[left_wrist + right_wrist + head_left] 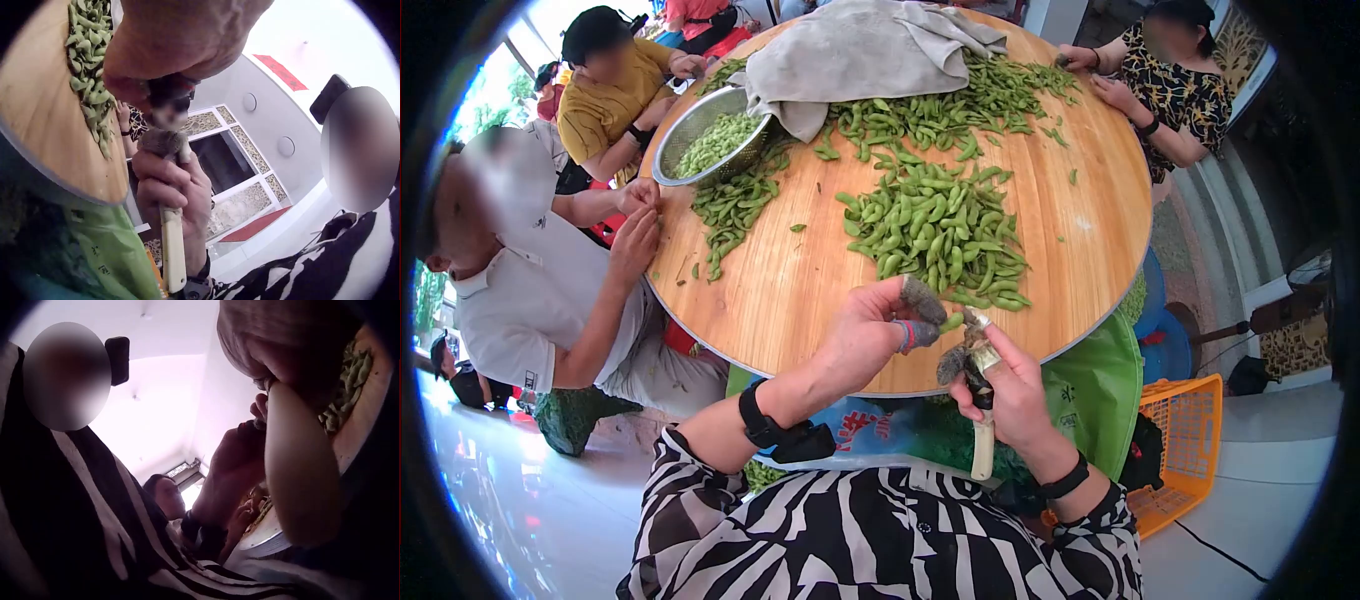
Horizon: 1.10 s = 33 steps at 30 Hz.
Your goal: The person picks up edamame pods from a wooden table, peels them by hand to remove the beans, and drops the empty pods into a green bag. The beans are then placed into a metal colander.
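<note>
Over the near table edge, the left hand (870,328), its fingertips covered in grey, pinches a green pod (952,322) between thumb and finger. Close on its right, the right hand (1008,385) curls its fingers round a tool with a cream handle (983,448); the tool's working end is too small to make out. In the left wrist view the right hand (172,187) grips that handle (173,250) beneath the left hand (181,37). The handle (300,469) looms large in the right wrist view. Beyond both hands lies a pile of green pods (940,225).
On the round wooden table (800,290), a colander (662,160) of shelled beans and a grey cloth (850,60) over more pods stand farther back. People sit at the left and far right. A green bag (1100,390) hangs below the edge, beside an orange crate (1190,430).
</note>
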Available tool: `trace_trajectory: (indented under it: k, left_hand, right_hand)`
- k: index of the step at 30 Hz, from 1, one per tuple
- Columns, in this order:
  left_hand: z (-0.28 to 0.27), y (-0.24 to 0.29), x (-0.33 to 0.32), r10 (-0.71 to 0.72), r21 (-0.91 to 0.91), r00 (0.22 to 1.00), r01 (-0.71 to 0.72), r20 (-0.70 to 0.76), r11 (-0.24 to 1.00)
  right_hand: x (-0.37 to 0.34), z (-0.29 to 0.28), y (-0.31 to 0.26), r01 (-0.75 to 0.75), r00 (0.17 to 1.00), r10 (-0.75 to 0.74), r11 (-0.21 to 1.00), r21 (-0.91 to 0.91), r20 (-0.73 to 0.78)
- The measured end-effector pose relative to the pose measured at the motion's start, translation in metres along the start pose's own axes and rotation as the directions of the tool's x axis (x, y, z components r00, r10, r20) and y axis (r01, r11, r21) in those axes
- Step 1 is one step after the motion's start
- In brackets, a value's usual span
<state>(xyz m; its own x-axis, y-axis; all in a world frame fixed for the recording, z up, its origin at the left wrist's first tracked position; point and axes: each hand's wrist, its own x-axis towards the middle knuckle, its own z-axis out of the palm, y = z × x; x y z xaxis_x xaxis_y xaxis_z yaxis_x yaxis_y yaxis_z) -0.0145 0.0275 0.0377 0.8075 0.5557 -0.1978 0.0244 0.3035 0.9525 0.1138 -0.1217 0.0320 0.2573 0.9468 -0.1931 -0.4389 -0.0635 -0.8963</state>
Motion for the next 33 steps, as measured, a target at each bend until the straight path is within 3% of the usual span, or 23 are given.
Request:
trace_trajectory:
  k: [9,14,22,24,25,27,28,29,30,31,32,33]
  left_hand:
    - [0.005,-0.012,-0.002,0.111,-0.016,0.991,-0.111,0.068,0.994]
    - [0.009,-0.016,-0.004,0.143,-0.044,0.989,-0.141,0.048,0.989]
    - [0.004,-0.022,-0.002,0.130,-0.067,0.990,-0.127,0.046,0.990]
    - [-0.001,-0.025,0.002,-0.038,-0.330,0.994,0.071,0.105,0.941]
    - [-0.002,-0.025,0.003,-0.037,-0.331,0.994,0.071,0.106,0.941]
    - [-0.004,-0.024,0.005,-0.130,-0.639,0.934,0.324,0.333,0.698]
    - [-0.004,-0.026,0.004,-0.127,-0.640,0.935,0.321,0.330,0.698]
    - [-0.003,-0.028,0.003,-0.089,-0.431,0.966,0.190,0.242,0.882]
    - [-0.002,-0.028,0.001,-0.027,-0.172,0.985,0.057,0.171,0.983]
    - [-0.001,-0.027,0.000,-0.029,-0.170,0.984,0.059,0.176,0.984]
    - [-0.002,-0.024,-0.004,0.173,0.292,0.961,-0.232,0.214,0.928]
    - [-0.003,-0.018,-0.009,0.322,0.659,0.886,-0.464,0.334,0.591]
  right_hand:
    - [-0.007,0.001,0.004,-0.041,0.998,0.035,0.989,0.144,0.045]
    - [-0.009,-0.002,0.012,0.026,0.994,-0.044,0.986,0.166,0.102]
    - [-0.012,0.001,0.010,0.023,1.000,-0.022,0.994,0.102,-0.015]
    - [-0.013,0.001,0.009,0.029,0.999,-0.027,0.996,0.088,-0.025]
    - [-0.014,0.001,0.007,-0.005,1.000,0.007,0.989,0.149,-0.011]
    - [-0.015,-0.002,0.004,-0.042,0.999,0.041,0.978,0.207,0.009]
    - [-0.015,-0.005,0.003,-0.092,0.996,0.085,0.955,0.283,0.039]
    - [-0.016,-0.007,0.002,-0.142,0.990,0.125,0.923,0.357,0.071]
    - [-0.015,-0.009,0.004,-0.139,0.990,0.122,0.923,0.359,0.069]
    - [-0.014,-0.013,0.009,-0.157,0.988,0.133,0.890,0.428,0.084]
    - [-0.013,-0.015,0.012,-0.176,0.984,0.145,0.852,0.493,0.100]
    - [-0.014,-0.014,0.012,-0.182,0.983,0.150,0.848,0.498,0.104]
